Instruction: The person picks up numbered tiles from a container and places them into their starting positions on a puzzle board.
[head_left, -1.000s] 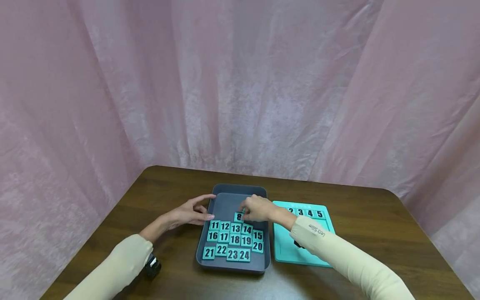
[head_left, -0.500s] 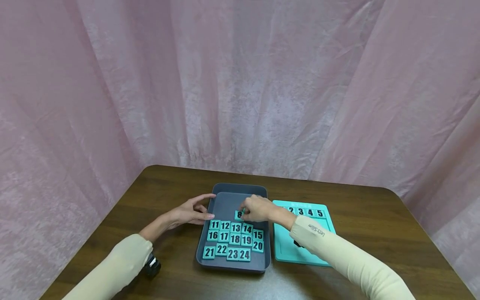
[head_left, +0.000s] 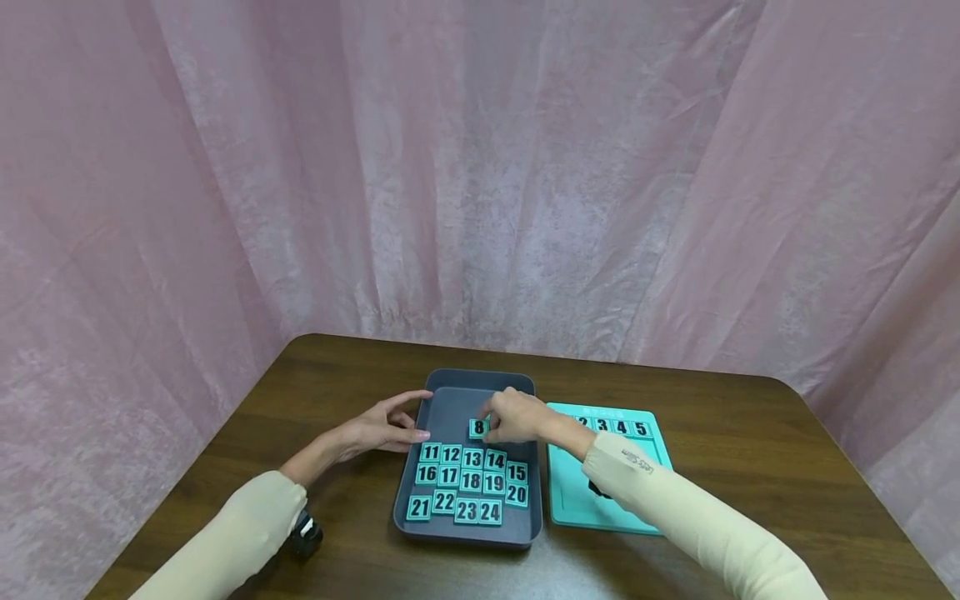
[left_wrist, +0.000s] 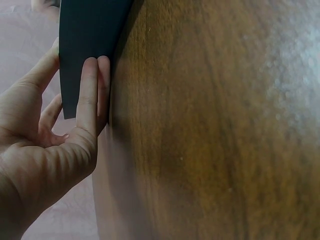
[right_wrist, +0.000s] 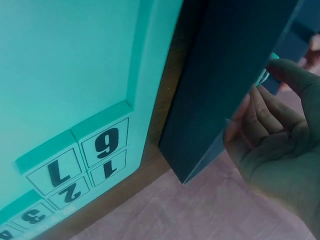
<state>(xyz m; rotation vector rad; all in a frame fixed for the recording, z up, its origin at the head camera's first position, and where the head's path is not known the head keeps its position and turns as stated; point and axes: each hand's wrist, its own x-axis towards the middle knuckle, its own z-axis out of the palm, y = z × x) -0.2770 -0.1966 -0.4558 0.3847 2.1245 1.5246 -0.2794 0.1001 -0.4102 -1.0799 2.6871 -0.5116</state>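
Labels first. On the right sleeve (head_left: 697,517), behind the right fingers, we read "Let's Slim", running upside down to the head view. Pale lettering on the turquoise board (head_left: 573,487), to the right of the right fingers, is too faint for us to read.

Tile count: in the grey tray (head_left: 453,407), below and between the two hands, we count fifteen numbered tiles in view. One, tile 8 (head_left: 477,428), lies at the right fingertips. On the wearer's side of those fingers we log three rows: 11–15 (five), 16–20 (five), 21–24 (four). Whether the right hand hides more, we cannot tell. On the board we count seven, combining views: 1–5 in the top row, then 6 (right_wrist: 106,142) and 7 (right_wrist: 57,172) in the second.

Hands, two: the right hand (head_left: 517,417) pinches tile 8 at its right edge, thumb against fingers. The left hand (head_left: 378,427) has its fingers extended, touching the tray's left side; in the left wrist view we see two lying along the outer wall. We note one brown worktop (head_left: 352,500) under everything, and a pink curtain (head_left: 480,183) beyond the fingers.
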